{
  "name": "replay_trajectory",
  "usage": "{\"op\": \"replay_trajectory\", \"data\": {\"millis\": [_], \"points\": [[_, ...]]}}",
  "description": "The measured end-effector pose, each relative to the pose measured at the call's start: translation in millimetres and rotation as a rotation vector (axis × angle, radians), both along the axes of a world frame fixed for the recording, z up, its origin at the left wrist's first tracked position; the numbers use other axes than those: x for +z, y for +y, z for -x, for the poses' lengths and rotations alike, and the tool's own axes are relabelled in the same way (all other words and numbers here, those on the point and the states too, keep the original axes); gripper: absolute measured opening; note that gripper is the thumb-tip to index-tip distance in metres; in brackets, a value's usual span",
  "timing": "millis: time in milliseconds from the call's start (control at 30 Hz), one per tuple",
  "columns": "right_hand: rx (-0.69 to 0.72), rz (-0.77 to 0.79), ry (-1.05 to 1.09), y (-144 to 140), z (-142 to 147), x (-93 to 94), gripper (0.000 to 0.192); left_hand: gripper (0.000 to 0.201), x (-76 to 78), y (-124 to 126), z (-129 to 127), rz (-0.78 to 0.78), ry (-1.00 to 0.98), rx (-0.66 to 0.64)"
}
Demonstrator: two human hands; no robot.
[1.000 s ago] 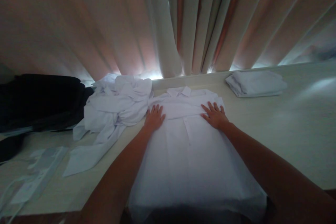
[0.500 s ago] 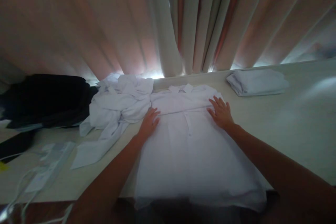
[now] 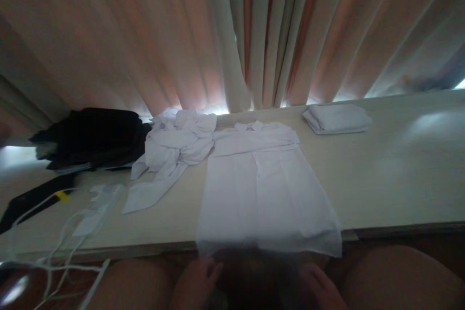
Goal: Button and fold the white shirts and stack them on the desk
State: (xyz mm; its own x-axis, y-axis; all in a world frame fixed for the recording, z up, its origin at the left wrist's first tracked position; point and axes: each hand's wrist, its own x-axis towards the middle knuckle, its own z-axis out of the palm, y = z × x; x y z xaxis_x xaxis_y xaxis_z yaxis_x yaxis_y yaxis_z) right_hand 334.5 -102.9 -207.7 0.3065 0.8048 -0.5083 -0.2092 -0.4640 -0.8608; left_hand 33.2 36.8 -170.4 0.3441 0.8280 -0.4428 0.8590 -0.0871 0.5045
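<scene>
Head view: a white shirt (image 3: 267, 189) lies flat on the pale table (image 3: 399, 179), collar end toward the curtain (image 3: 254, 34) and hem end toward the person. Its long axis runs straight from the table's near edge to the far edge, and the hem hangs a little over the near edge, thin enough that the dark beneath shows through it.

Both hands are low, just under that overhanging hem. The left hand (image 3: 198, 283) sits below the hem's left corner, fingers loosely curled and pointing up toward the cloth. The right hand (image 3: 319, 288) sits below the hem's right corner, also loosely curled. Neither plainly grips the fabric; the picture is blurred here, so I cannot tell whether the fingertips touch the hem. The shirt lies straight ahead of the hands and away from them, and the two hands look about equally near it, one at each corner.

Left of the shirt, touching its shoulder, is a crumpled heap of white clothes (image 3: 174, 147) with one sleeve trailing toward the near edge. Further left of the shirt lie a dark bundle (image 3: 90, 138), then a white power strip (image 3: 96, 208) with cables running off the table. To the right of the shirt's collar, well apart, rests a folded white stack (image 3: 336, 118).
</scene>
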Motion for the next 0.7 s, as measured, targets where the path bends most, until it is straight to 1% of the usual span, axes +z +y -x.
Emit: {"op": "replay_trajectory", "data": {"millis": [33,100,133,200,233,300,367,433,500,633,700], "points": [[0.106,-0.075,-0.204,12.5,5.6,6.0,0.023,0.021,-1.6,-0.1,-8.4,-0.043,-0.010,-0.013],[0.312,-0.194,-0.600,49.6,15.1,23.8,0.022,0.023,-3.6,7.8,-31.2,-0.169,-0.067,-0.039],[0.364,-0.218,-0.774,71.5,19.4,33.1,0.022,0.027,-4.3,14.7,-44.6,-0.259,-0.111,-0.063],[0.436,-0.151,-1.067,114.1,26.8,47.5,0.022,0.028,-6.7,30.4,-71.7,-0.379,-0.212,-0.103],[0.482,-0.090,-1.170,132.2,29.7,51.4,0.024,0.027,-8.7,37.9,-83.8,-0.393,-0.257,-0.142],[0.556,0.009,-1.336,157.2,32.9,52.9,0.029,0.024,-14.3,48.8,-102.1,-0.413,-0.297,-0.164],[0.572,0.053,-1.403,166.5,31.9,49.1,0.028,0.021,-21.0,53.0,-111.5,-0.430,-0.272,-0.160],[0.560,0.061,-1.408,164.6,27.6,44.3,0.022,0.018,-27.0,52.5,-114.4,-0.447,-0.235,-0.146],[0.553,0.064,-1.405,159.2,22.7,41.1,0.022,0.018,-30.9,51.0,-115.5,-0.462,-0.213,-0.131],[0.523,0.078,-1.390,158.2,23.2,38.4,0.037,0.019,-34.1,54.5,-121.8,-0.477,-0.177,-0.096],[0.495,0.087,-1.383,163.3,28.0,35.6,0.039,0.020,-34.8,57.8,-125.4,-0.482,-0.150,-0.070]]}}
